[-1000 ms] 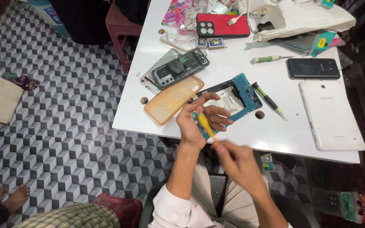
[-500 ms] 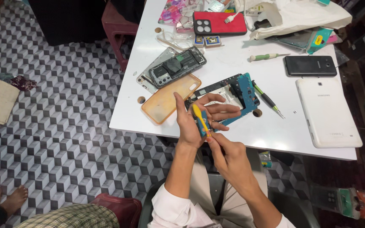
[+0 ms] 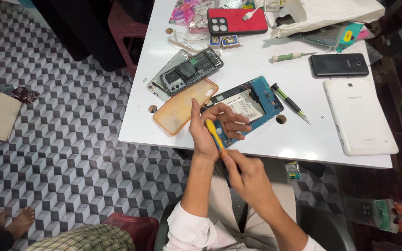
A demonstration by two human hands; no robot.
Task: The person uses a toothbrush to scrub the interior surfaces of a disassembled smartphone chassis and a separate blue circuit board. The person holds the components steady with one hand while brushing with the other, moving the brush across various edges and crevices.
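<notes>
The opened tablet (image 3: 247,109) lies at the table's (image 3: 303,135) near edge, long axis slanting up to the right. The left hand (image 3: 210,128) rests on its near end — closer than the right hand (image 3: 247,179), which seems pinched on the yellow tool (image 3: 214,135) between them.

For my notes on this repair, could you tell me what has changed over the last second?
The right hand has come up to the yellow tool held in the left hand. The left fingers still rest on the opened blue device; everything else on the white table stayed put.
</notes>
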